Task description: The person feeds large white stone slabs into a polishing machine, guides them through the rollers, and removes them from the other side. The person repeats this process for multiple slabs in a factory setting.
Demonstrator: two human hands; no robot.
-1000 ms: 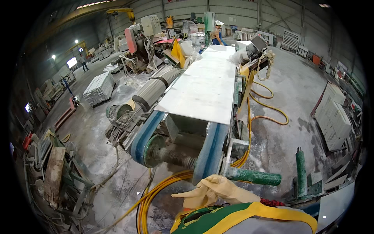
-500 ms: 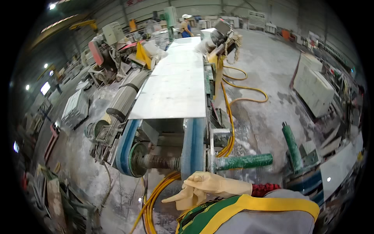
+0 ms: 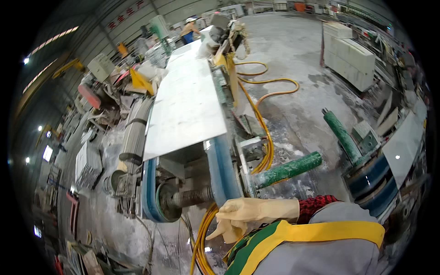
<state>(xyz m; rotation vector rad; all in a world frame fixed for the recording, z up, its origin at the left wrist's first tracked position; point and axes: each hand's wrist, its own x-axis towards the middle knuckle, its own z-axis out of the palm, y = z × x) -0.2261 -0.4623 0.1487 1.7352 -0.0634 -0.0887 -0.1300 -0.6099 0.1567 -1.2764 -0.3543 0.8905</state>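
My right hand (image 3: 250, 211), in a cream rubber glove with a red-and-black checked cuff, is held in front of my body with its fingers curled closed. Just beneath it more cream glove (image 3: 229, 230) shows, with one finger pointing left. This looks like my left hand against the right one, but its arm and most of its fingers are hidden. Beyond my hands lies a long white stone slab (image 3: 185, 105) on the blue belts (image 3: 222, 167) of a conveyor. Neither hand touches the slab. A ridged roller (image 3: 190, 198) sits between the belts at the near end.
A green post (image 3: 288, 168) juts right from the conveyor, and another (image 3: 341, 135) stands farther right. Yellow hoses (image 3: 204, 243) run along the floor. Pale slabs (image 3: 350, 64) are stacked at right, others (image 3: 88, 162) at left. A person (image 3: 188, 31) stands at the conveyor's far end.
The view has turned and tilted, so the conveyor and slab now lean and sit farther left. My gloved hands stay close together in front of me.
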